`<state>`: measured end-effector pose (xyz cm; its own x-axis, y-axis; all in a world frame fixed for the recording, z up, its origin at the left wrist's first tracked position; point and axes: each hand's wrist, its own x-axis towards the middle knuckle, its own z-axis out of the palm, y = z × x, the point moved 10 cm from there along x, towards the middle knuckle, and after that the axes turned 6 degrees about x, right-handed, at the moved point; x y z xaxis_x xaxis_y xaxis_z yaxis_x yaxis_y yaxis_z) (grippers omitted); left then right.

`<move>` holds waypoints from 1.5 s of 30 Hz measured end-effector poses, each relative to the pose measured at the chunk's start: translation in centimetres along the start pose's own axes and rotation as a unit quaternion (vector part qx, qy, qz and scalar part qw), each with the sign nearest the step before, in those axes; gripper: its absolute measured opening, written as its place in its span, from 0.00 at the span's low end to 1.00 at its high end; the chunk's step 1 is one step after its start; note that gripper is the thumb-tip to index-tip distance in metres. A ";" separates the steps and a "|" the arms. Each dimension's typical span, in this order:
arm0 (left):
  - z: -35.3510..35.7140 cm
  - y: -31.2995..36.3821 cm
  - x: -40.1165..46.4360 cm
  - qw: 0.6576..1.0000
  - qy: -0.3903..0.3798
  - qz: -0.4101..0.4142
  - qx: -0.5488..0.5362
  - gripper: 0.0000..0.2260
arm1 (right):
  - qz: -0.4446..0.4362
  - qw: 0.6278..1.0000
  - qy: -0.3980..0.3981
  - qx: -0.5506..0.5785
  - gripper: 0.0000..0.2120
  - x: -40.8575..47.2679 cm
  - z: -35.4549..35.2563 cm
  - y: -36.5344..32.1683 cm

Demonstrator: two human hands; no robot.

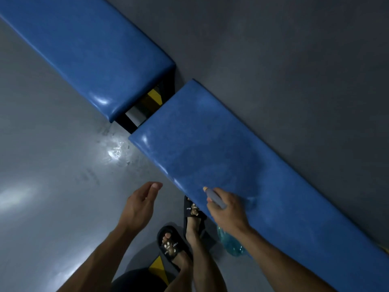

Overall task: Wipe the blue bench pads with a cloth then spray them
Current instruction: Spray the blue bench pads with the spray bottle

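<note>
On my right slipper [193, 209] I can make out "BEAR" in small white letters; the writing on my left slipper [170, 245] is too small to read.

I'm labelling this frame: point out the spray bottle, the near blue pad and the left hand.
spray bottle [231, 243], head view, its clear body.
near blue pad [210, 148], head view, top surface.
left hand [139, 204], head view, its back.

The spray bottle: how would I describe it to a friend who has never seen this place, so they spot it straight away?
Find the nearer of the two blue bench pads, the one running to the lower right. At its near edge the person's right hand grips the spray bottle. Its pale teal see-through body hangs below the wrist and its orange-tipped nozzle points at the pad; the left hand holds nothing.
</note>
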<state>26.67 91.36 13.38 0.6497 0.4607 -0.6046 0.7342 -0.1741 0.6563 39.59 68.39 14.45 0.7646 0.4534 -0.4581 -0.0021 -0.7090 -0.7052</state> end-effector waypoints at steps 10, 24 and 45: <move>-1.4 2.2 3.0 0.999 0.001 -0.010 0.038 0.20 | 0.058 0.989 0.117 0.070 0.09 8.5 -6.3 0.5; -2.9 4.1 5.8 0.998 0.020 -0.014 0.055 0.18 | 0.015 0.999 0.012 0.051 0.08 11.4 -5.2 -1.4; -12.2 -0.2 7.2 0.999 -0.002 -0.005 0.054 0.17 | 0.104 0.982 0.149 0.060 0.12 18.9 -4.2 -7.1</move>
<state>28.74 105.36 14.40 0.6420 0.4604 -0.6131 0.7582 -0.2624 0.5969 56.79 79.72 13.05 0.8939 0.1157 -0.4331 -0.2400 -0.6925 -0.6803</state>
